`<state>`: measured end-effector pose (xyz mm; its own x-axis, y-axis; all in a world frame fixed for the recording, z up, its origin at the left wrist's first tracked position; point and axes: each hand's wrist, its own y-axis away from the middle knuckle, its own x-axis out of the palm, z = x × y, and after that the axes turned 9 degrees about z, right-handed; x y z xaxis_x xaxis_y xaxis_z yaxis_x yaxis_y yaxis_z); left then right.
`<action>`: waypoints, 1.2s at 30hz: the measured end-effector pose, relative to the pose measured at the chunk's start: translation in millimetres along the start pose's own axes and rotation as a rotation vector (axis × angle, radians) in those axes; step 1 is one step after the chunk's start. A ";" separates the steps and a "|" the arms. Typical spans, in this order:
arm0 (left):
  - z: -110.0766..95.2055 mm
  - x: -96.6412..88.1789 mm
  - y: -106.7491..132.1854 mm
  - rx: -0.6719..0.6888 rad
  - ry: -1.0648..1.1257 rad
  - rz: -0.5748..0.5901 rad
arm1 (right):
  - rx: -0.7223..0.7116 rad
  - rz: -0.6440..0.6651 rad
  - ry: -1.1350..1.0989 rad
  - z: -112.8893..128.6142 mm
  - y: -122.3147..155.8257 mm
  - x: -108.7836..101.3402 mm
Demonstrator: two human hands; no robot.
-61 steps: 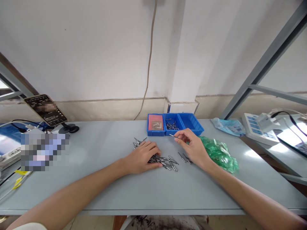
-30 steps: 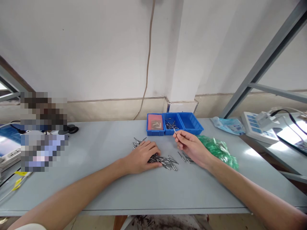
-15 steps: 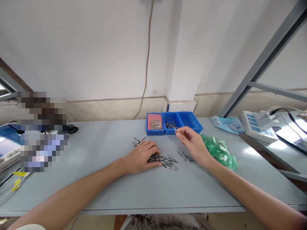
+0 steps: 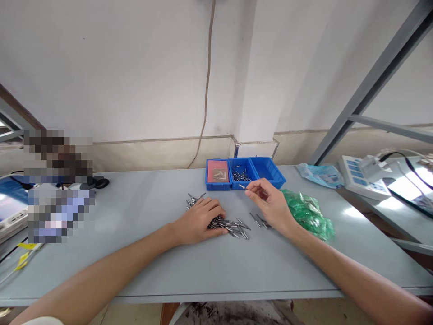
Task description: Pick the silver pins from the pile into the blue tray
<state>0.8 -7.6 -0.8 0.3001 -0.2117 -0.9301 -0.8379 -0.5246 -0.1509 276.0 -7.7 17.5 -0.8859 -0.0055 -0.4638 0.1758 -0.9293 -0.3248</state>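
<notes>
My left hand (image 4: pixel 199 221) lies palm down over a pile of thin metal pins (image 4: pixel 230 224), its fingers loosely apart and bent across them. Each pin has a dark shaft and a thicker silvery part; some of the pile is hidden beneath the palm. Between thumb and fingertips, my right hand (image 4: pixel 269 205) pinches a single metal pin (image 4: pixel 241 186), raised just in front of the blue bins. Several loose pins (image 4: pixel 259 221) lie on the table below the right wrist. More pins (image 4: pixel 239 174) sit in the middle blue bin (image 4: pixel 241 185).
The left blue bin (image 4: pixel 218 186) holds a pink card and a small clear packet. A third blue bin (image 4: pixel 270 170) adjoins on the right. Green plastic bag (image 4: pixel 309 214), blue-white packet (image 4: pixel 321 175) and power strip (image 4: pixel 363 178) lie rightward. Cables and a blurred person are at left.
The pin in my right hand has tilted from steep to nearly level, pointing left. My right hand has shifted very slightly left. The left hand stays on the pile.
</notes>
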 end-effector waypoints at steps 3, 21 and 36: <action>0.5 0.2 0.3 0.002 -0.004 0.000 | 0.056 0.034 -0.124 0.4 -1.1 -1.5; 0.4 0.9 0.1 0.003 -0.011 -0.011 | 0.301 0.287 -0.698 11.4 -2.4 -5.2; 1.4 2.0 0.0 0.005 0.005 -0.003 | 0.037 0.063 -0.014 5.2 1.4 -2.0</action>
<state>0.8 -6.8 -3.1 0.3047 -0.2140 -0.9281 -0.8394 -0.5208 -0.1555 275.8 -10.9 22.3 -0.8794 -0.0696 -0.4709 0.2161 -0.9398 -0.2646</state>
